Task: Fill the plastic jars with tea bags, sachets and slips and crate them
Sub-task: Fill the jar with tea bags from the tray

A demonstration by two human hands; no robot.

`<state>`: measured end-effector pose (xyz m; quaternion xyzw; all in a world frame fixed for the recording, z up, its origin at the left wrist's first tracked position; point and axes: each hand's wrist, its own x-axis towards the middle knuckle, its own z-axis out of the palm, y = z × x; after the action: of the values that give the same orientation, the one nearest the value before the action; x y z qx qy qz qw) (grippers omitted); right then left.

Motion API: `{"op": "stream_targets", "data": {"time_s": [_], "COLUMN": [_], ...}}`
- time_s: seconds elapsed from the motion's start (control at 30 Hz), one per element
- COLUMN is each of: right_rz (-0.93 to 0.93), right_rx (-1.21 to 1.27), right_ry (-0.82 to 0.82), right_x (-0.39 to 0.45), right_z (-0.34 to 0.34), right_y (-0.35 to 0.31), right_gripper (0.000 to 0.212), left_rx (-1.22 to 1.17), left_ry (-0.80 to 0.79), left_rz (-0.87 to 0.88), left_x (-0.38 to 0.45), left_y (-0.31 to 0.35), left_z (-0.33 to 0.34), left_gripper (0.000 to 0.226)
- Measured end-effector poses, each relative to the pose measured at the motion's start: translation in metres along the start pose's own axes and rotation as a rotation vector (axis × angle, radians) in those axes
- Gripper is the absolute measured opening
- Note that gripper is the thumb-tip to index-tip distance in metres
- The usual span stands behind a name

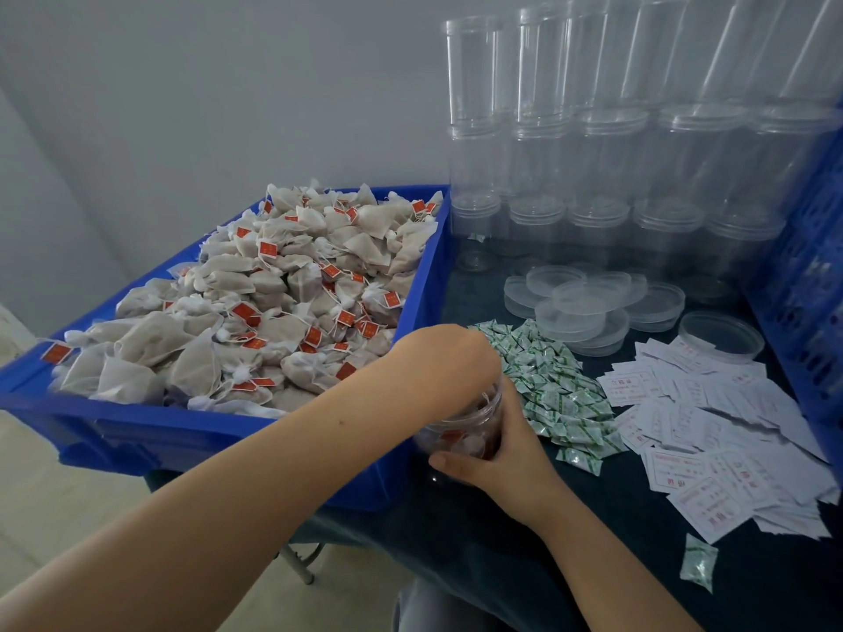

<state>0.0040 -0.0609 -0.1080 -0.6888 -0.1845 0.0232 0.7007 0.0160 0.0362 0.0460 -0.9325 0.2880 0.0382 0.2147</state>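
Your right hand (497, 458) wraps its grip round the side of a clear jar (460, 426), thumb along the near wall, holding it just beside the right-hand wall of the blue tray (137, 431) on the dark bench (616, 508). Your left hand (444, 358) is over the jar's mouth with its fingers curled down into the opening; whether that grip pinches anything you cannot tell, since the fingertips are hidden. Inside the jar some tea bags with red tags show through the wall. The tray is heaped with tea bags (255, 303), beige pouches with white strings and red tags. Just to the right of the jar lies a spread of green and white sachets (556, 385), and beyond them, further from the tray, a loose pile of white paper slips (711, 440) with red print. One stray sachet (698, 563) lies near the bench's front edge. Behind the sachets sits a cluster of clear lids (588, 303), and behind those, stacked empty jars (593, 152) stand against the wall. A blue crate (816, 285) stands at the far right.
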Motion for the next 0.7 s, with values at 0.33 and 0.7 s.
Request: {"op": "stream_targets", "data": {"time_s": [0.33,0.7], "right_rz": [-0.006,0.002], "right_rx": [-0.024,-0.024], "right_ry": [0.004,-0.008], "right_x": [0.000,-0.002], "right_z": [0.000,0.000], "right_y": [0.000,-0.005], "right_gripper": [0.102,0.098], "left_rx": [-0.289,-0.364], "left_ry": [-0.047,-0.298], "left_rz": [0.002,0.200], "left_x": [0.000,-0.005], "left_y": [-0.012,-0.018], "left_z": [0.011,-0.006], "left_gripper": [0.018,0.033]}}
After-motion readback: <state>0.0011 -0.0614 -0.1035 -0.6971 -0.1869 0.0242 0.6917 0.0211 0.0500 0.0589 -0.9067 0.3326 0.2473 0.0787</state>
